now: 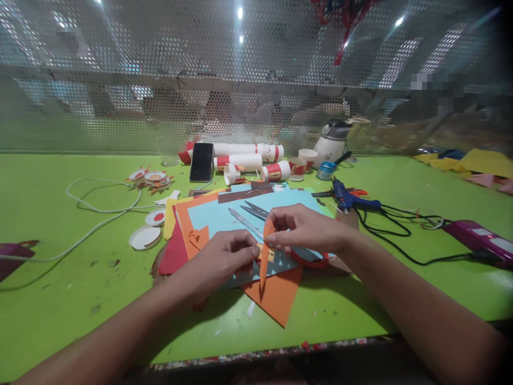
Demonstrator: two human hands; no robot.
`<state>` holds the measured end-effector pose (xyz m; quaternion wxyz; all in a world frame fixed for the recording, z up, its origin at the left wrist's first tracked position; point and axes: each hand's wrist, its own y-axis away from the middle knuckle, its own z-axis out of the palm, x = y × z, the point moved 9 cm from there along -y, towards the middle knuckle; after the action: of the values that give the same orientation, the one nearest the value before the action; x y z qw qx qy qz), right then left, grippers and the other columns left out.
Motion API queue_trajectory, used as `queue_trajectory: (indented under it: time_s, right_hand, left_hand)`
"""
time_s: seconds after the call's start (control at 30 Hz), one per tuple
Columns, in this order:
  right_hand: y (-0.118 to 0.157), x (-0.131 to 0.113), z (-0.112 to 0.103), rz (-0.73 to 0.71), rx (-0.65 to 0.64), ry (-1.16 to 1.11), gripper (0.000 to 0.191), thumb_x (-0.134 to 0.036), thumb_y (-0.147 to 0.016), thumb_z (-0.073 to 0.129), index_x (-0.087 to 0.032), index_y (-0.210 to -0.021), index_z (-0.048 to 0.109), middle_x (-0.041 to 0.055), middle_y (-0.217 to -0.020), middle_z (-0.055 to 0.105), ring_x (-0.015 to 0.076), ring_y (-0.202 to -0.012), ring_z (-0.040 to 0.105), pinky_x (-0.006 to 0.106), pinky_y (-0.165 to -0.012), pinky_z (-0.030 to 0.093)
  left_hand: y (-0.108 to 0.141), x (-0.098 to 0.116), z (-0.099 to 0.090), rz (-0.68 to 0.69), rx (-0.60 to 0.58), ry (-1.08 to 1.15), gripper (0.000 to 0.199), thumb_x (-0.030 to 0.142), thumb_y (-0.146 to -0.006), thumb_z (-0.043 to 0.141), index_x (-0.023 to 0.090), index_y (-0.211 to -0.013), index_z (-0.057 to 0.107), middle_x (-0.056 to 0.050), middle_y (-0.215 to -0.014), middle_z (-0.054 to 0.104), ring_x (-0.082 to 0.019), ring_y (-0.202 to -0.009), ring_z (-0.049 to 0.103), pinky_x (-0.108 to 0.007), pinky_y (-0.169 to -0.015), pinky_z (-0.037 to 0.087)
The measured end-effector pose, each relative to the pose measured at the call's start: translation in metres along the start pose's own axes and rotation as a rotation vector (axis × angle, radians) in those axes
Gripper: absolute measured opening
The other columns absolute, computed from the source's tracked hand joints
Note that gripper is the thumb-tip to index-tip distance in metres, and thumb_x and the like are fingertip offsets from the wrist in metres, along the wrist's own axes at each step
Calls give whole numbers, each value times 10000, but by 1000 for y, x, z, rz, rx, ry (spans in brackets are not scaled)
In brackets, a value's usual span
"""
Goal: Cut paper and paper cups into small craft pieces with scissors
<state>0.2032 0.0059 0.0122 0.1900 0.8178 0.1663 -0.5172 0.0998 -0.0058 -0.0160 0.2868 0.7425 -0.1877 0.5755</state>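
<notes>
My right hand (298,227) pinches the upper end of a pointed orange paper strip (263,270), which hangs upright over the paper pile. Close beside it, the fingers of my left hand (234,251) are closed at the edge of a small yellow piece with dark marks (271,254). The strip crosses in front of that piece; whether the two touch, I cannot tell. Under my hands lies light blue paper (212,216). Scissors with red handles (310,260) rest on it, partly hidden by my right hand, and a grey pointed blade (242,220) lies alongside.
Orange sheets (276,299) and red paper (175,251) stick out of the pile. Behind it are a phone (201,162), stacked paper cups (240,162) and a white bottle (331,144). A blue glue gun (352,199) with black cable lies right. A white cable (104,214) curls left.
</notes>
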Motion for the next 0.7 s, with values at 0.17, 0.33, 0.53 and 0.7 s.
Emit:
queue_trajectory:
  time_s: [0.17,0.33,0.53,0.7]
  right_hand:
    - [1,6,-1,26,22,-38,172,-308,-805,637,-151,-839,578,-2,-694,605,110,-586,546,238,-530,465]
    - [7,4,-5,55,107,-58,295,-432,-831,602,-153,-736,580,-20,-597,549,99,-536,513,226,-511,419]
    - [8,1,7,62,167,-122,385,-510,-813,594,-136,-721,609,9,-649,573,109,-575,509,248,-562,440]
    - [8,0,20,46,190,-190,361,-488,-814,604,-141,-717,619,7,-657,588,113,-602,519,247,-585,429]
  left_hand:
    - [0,3,-3,28,28,48,221,359,-813,565,160,-718,544,30,-574,510,-98,-548,438,-236,-560,333]
    - [0,6,-19,100,145,102,227,366,-829,554,160,-734,539,28,-583,513,-97,-550,417,-238,-552,325]
    - [4,13,-32,157,251,143,227,353,-837,560,150,-737,556,22,-595,513,-90,-559,399,-235,-556,318]
    - [5,13,-33,177,267,184,258,384,-841,563,157,-719,562,23,-615,498,-88,-575,409,-233,-568,324]
